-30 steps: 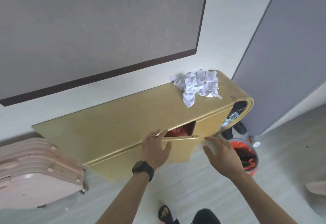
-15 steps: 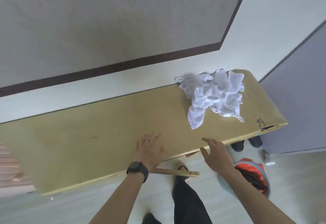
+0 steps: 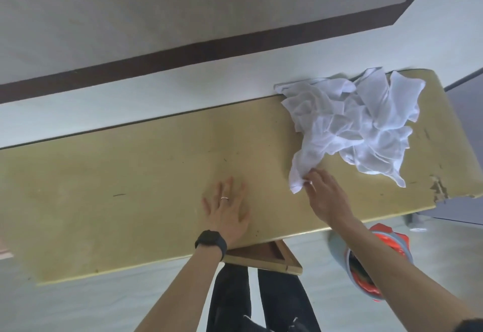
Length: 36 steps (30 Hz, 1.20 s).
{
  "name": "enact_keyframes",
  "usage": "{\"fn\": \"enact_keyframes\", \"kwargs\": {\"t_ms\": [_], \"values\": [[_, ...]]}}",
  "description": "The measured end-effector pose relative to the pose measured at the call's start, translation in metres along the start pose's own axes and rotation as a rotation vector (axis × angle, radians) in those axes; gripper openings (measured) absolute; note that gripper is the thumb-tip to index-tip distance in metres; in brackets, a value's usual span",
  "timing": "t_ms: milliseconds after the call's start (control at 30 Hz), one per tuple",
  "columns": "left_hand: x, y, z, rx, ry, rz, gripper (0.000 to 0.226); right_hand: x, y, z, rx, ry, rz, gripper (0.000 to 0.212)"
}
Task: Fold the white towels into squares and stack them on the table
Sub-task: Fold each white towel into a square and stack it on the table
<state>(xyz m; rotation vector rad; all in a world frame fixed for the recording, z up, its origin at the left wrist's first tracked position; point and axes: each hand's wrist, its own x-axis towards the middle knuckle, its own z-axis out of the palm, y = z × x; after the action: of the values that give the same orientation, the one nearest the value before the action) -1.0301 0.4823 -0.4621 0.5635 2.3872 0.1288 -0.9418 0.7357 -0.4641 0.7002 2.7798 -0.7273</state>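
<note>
Right grip (image 3: 326, 195) is seen reaching to the near-left tip of the towels (image 3: 360, 133); a bunched corner of the cloth appears to be pinched between its fingertips (image 3: 317, 178), though the thumb is hidden beneath the hand. Left grip (image 3: 227, 211) is laid flat on the worktop (image 3: 104, 201) with fingers spread, nothing being held; it is set to the left of the right grip, apart from the cloth.

From the pinched corner the towels are spread far and right, as one crumpled heap on the right end of the worktop, its far edge against the wall. Single towels cannot be told apart in the heap.

The task is judged to be at its very start: no folded square and no stack can be seen. One towel is to be drawn out of the heap onto the bare middle of the worktop, flattened, folded, and the same repeated for the rest.

Under the near edge a drawer (image 3: 264, 256) is seen standing open.
</note>
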Motion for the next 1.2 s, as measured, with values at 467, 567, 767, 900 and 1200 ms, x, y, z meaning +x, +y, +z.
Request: {"fn": "enact_keyframes", "kwargs": {"t_ms": [467,567,767,900,1200], "values": [[-0.022,0.019,-0.133,0.036,0.788,0.694,0.024,-0.016,-0.128,-0.096,0.246,-0.031,-0.376,0.015],[-0.035,0.005,-0.161,0.097,0.786,0.71,0.012,-0.026,-0.148,-0.11,0.178,-0.027,-0.407,0.019],[-0.068,-0.033,-0.21,0.262,0.786,0.746,0.012,-0.05,-0.17,-0.125,0.028,0.104,-0.42,0.005],[-0.083,-0.066,-0.225,0.339,0.841,0.758,0.018,-0.049,-0.159,-0.124,-0.124,0.098,-0.419,0.012],[-0.067,-0.11,-0.232,0.244,0.815,0.572,0.023,0.007,-0.161,-0.149,-0.159,0.156,-0.42,0.026]]}}
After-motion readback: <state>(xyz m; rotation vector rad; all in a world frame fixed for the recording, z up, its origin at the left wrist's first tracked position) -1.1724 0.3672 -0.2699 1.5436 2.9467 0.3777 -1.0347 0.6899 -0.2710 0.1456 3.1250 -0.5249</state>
